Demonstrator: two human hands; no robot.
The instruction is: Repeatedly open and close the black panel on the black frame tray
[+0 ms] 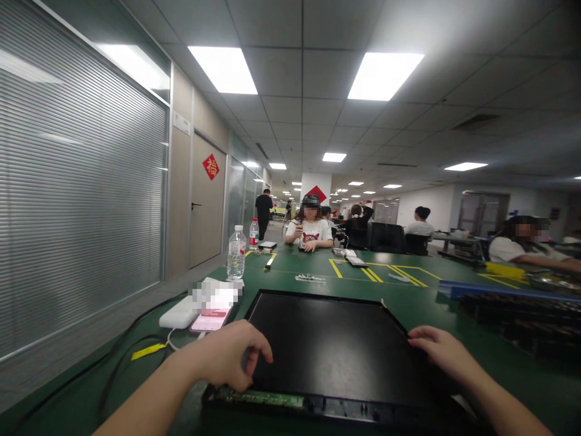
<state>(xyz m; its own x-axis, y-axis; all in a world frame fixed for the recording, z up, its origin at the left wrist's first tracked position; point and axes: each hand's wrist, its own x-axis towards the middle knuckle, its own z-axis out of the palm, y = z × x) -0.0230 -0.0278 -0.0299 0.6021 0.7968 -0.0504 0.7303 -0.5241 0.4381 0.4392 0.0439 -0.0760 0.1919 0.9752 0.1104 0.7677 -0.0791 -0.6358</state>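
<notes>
A flat black screen panel [327, 345] in a black frame lies on the green table before me. A green circuit board [272, 398] runs along the left part of its near edge. My left hand [233, 354] is over the panel's left edge, its fingers curled and thumb bent inward; what they hold, if anything, is hidden. At the panel's right edge, my right hand [438, 348] has its thumb and fingers closed on the rim. A small pale piece [382, 303] sticks up near the far right corner.
Left of the panel lie a phone [211, 318], a white power bank [179, 310] and black cables [109, 354]. Water bottles [236, 254] stand beyond. Dark stacked parts [521, 321] are at right on the green table [290, 274]. A person [318, 233] sits opposite.
</notes>
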